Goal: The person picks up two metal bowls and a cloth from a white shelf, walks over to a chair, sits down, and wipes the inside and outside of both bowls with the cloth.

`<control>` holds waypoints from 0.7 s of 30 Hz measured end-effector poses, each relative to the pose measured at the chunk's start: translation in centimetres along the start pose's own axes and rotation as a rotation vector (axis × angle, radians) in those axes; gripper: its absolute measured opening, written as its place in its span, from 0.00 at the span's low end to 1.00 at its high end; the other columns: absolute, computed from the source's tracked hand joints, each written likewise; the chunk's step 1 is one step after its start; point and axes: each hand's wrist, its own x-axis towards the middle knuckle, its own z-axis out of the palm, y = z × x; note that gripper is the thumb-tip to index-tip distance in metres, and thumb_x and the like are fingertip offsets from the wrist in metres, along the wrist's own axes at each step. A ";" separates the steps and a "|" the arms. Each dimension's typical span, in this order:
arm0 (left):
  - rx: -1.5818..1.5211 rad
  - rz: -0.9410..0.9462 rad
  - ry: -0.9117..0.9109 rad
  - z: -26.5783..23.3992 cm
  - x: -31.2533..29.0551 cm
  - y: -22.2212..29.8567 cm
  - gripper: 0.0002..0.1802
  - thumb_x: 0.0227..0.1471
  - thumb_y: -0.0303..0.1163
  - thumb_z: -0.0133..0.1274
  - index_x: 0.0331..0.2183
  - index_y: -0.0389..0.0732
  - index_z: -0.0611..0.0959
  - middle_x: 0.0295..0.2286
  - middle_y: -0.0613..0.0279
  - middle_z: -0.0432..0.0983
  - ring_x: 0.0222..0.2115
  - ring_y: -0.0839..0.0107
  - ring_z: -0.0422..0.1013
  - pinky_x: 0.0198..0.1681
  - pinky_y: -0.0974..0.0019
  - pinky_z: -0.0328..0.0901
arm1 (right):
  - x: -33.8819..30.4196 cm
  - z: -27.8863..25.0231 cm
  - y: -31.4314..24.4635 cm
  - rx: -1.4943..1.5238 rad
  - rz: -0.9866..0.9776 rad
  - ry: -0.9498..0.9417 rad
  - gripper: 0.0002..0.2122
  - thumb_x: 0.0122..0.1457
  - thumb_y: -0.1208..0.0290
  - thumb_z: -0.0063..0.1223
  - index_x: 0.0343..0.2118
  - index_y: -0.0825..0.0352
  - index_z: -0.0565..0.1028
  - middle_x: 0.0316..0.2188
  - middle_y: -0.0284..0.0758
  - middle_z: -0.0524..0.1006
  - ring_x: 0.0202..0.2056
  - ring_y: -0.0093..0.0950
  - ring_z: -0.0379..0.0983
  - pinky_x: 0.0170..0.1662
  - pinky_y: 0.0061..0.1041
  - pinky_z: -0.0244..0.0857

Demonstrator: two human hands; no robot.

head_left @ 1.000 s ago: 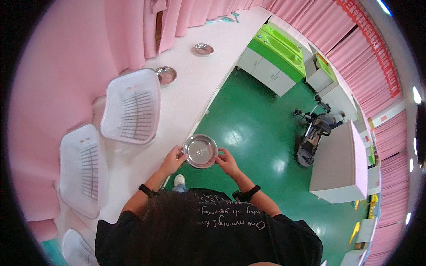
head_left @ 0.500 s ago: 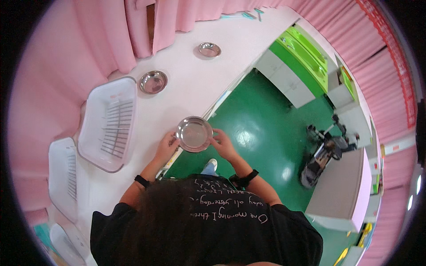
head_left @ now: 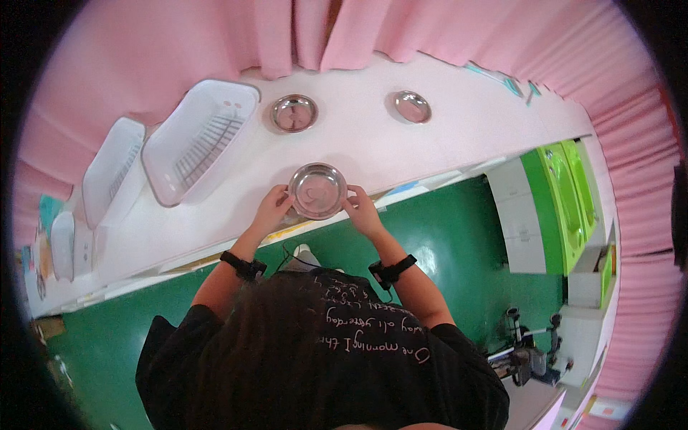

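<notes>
1. The bench (head_left: 459, 129) spans the scene, its near edge passing right by the held bowl. That edge deserves attention, since a slip on the near side drops onto the green floor (head_left: 459, 236).

2. The large white basket (head_left: 161, 154), with a slatted bottom, stands on the bench to the person's left; a narrower white basket (head_left: 100, 172) sits beside it. Handling goes better if the left arm leaves both walls untouched.

3. The held metal bowl (head_left: 317, 191) is in front of the person at the bench's near edge, hollow side up and roughly level. Whether its base touches the bench cannot be told — a level rim is the safer way to carry it either way.

4. Two more metal bowls lie farther back: a left bowl (head_left: 294, 113) near the large basket, and a right bowl (head_left: 413, 106) well apart from it. Both call for room around their rims.

5. The left hand (head_left: 273, 206) and right hand (head_left: 362, 210) grip opposite sides of the held bowl's rim — narrow grasps, best matched in height and pressure.
</notes>
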 end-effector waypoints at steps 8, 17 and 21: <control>-0.044 0.028 0.141 -1.3 0.6 -1.9 0.19 0.53 0.34 0.51 0.45 0.36 0.69 0.26 0.64 0.73 0.25 0.78 0.70 0.23 0.75 0.63 | 4.5 0.8 1.6 0.055 0.022 -0.191 0.19 0.56 0.71 0.52 0.48 0.70 0.62 0.28 0.40 0.78 0.31 0.25 0.73 0.37 0.25 0.65; -0.141 -0.047 0.046 -2.8 0.4 -1.6 0.19 0.54 0.35 0.50 0.45 0.38 0.68 0.27 0.65 0.73 0.24 0.79 0.70 0.16 0.77 0.61 | 7.6 -0.7 1.5 0.119 0.139 -0.385 0.15 0.58 0.69 0.49 0.44 0.71 0.64 0.25 0.41 0.77 0.26 0.23 0.73 0.29 0.23 0.67; -0.117 -0.047 0.034 -3.1 0.5 -2.0 0.20 0.54 0.36 0.49 0.46 0.39 0.67 0.26 0.66 0.73 0.25 0.79 0.70 0.16 0.77 0.61 | 13.7 -0.2 0.3 0.024 0.151 -0.209 0.14 0.58 0.64 0.48 0.39 0.71 0.70 0.24 0.38 0.76 0.22 0.23 0.73 0.22 0.22 0.67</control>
